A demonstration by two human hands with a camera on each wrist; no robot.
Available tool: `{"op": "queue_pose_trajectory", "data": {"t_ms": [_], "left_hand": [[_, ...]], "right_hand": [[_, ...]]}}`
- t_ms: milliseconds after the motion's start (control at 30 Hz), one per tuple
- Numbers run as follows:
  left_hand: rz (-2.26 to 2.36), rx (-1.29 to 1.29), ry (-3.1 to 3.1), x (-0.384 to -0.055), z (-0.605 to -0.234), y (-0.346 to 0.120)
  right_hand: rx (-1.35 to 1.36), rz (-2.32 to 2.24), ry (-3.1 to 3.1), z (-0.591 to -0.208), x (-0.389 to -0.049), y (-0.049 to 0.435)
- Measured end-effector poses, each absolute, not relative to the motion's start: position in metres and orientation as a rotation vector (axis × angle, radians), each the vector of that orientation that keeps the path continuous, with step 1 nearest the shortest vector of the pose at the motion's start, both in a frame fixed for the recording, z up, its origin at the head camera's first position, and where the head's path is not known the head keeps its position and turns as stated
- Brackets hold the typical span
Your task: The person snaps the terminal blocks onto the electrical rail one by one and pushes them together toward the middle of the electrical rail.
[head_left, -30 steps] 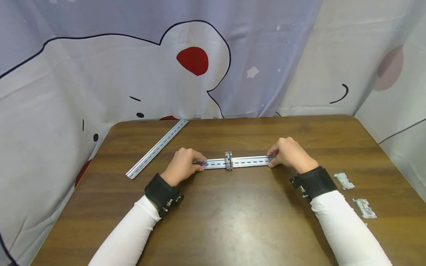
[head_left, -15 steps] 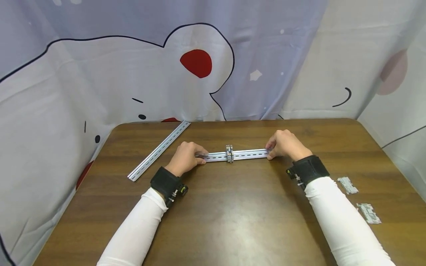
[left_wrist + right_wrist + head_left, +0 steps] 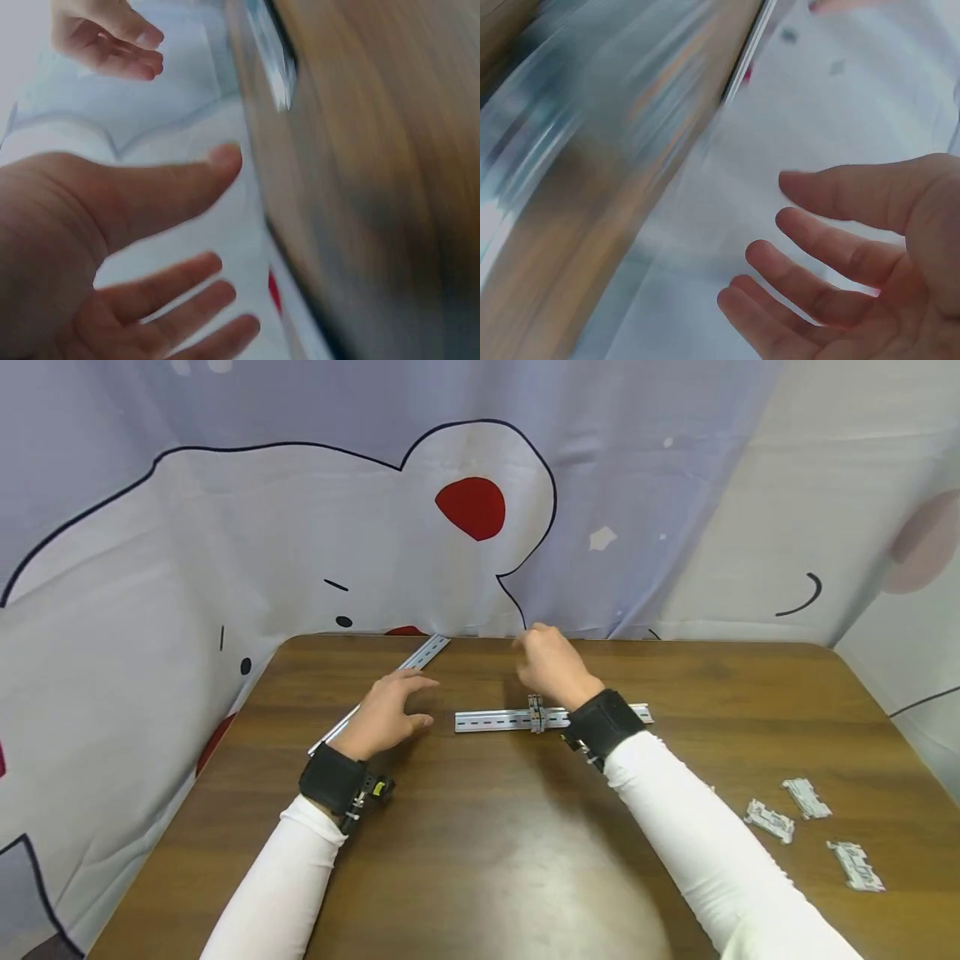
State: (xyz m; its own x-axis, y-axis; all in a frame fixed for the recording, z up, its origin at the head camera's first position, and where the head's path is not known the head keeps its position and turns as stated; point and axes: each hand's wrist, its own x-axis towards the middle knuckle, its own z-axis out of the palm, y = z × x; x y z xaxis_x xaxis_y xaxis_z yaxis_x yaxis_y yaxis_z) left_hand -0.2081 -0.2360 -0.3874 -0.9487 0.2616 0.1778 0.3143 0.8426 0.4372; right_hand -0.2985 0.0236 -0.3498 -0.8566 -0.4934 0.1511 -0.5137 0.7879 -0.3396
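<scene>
A slotted metal DIN rail (image 3: 491, 721) lies across the middle of the table, with small grey clip-on modules (image 3: 536, 714) standing upright near its centre. My left hand (image 3: 382, 714) hovers left of that rail with thumb and fingers spread, holding nothing; it partly covers a second slotted rail (image 3: 426, 652) lying aslant. Above and behind the first rail is my right hand (image 3: 555, 664), its forearm passing over the rail's right part. In the right wrist view, the fingers (image 3: 810, 292) are loosely bent and nothing is between them.
Three pale flat modules, one of them a terminal-block-like piece (image 3: 855, 866), lie on the wooden table (image 3: 450, 860) at the right. A printed curtain (image 3: 360, 543) hangs behind the table's back edge.
Both hands have let go of the rail with the modules. The left hand has moved left toward the slanted rail; the right has moved left and up over the middle one.
</scene>
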Motion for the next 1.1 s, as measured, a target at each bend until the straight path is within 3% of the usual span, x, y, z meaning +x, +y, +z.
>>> {"op": "queue_pose_trajectory", "data": {"t_ms": [167, 333, 533, 833, 1100], "left_hand": [[-0.589, -0.100, -2.975, -0.197, -0.386, -0.272], [-0.522, 0.022, -3.071, -0.197, -0.392, -0.283], [-0.622, -0.049, -3.099, -0.192, -0.392, -0.281], [-0.773, -0.161, -3.211, -0.152, -0.385, -0.305], [-0.843, -0.149, -3.258, -0.131, -0.391, -0.326]], "right_hand": [[0.961, 0.533, -2.896, -0.359, -0.302, -0.040], [0.947, 0.447, -2.986, -0.370, -0.313, -0.066], [0.909, 0.264, -3.174, -0.377, -0.320, -0.069], [1.387, -0.032, -3.108, -0.371, -0.313, -0.072], [1.366, -0.013, -3.084, -0.366, -0.303, -0.074]]}}
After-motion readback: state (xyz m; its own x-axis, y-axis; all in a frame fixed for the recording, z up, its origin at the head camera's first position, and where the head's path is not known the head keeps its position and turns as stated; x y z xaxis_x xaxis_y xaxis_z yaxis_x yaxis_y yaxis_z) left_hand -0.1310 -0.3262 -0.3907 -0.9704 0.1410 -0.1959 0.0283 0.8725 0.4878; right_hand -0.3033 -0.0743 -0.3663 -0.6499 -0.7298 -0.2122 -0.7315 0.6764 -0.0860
